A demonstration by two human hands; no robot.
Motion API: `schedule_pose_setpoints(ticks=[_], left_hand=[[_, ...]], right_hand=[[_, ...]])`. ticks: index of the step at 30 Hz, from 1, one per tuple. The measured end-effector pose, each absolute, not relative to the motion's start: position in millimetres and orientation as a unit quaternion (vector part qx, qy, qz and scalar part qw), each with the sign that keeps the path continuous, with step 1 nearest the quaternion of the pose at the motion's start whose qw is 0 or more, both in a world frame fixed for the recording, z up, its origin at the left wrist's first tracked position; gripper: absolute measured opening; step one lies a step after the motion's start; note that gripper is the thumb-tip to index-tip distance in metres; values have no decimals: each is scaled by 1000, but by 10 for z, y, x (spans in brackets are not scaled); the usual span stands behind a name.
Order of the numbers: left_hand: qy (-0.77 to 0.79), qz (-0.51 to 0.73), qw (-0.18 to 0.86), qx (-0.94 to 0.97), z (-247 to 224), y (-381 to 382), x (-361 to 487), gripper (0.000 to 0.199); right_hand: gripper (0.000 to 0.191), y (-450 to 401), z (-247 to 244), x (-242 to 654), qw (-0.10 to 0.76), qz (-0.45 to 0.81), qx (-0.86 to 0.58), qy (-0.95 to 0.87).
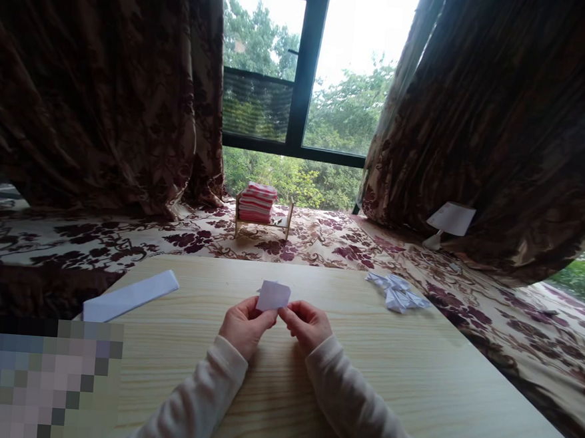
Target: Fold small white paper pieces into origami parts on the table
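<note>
A small piece of white paper (274, 296) is held up above the middle of the wooden table (361, 384). My left hand (245, 324) pinches its lower left part between thumb and fingers. At the lower right corner, my right hand (308, 323) grips the same piece with thumb and forefinger. One corner of the paper looks rounded, and a small bit shows behind its left edge. Whether it is folded I cannot tell.
A long folded white paper strip (131, 294) lies at the table's left. Several crumpled or folded white papers (398, 292) lie at the back right. Beyond, on a flowered cloth, stand a small rack with folded striped cloths (257, 203) and a lamp (450, 220).
</note>
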State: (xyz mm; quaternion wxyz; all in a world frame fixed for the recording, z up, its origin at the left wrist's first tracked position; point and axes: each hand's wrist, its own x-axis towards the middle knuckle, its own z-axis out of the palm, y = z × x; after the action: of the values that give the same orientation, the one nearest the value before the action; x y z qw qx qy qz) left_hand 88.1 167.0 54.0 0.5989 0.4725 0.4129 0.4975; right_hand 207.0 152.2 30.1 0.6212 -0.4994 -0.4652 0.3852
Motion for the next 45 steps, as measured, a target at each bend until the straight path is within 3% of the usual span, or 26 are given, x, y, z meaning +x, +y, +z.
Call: schedule_pose_setpoints(ticks=[22, 45], left_hand=[[438, 498, 528, 530, 487, 1647, 883, 14], [446, 504, 637, 375, 436, 1677, 899, 32]], right_hand=[[25, 1554, 242, 1993, 630, 444, -480, -420], [30, 1539, 176, 1973, 636, 455, -478, -399]])
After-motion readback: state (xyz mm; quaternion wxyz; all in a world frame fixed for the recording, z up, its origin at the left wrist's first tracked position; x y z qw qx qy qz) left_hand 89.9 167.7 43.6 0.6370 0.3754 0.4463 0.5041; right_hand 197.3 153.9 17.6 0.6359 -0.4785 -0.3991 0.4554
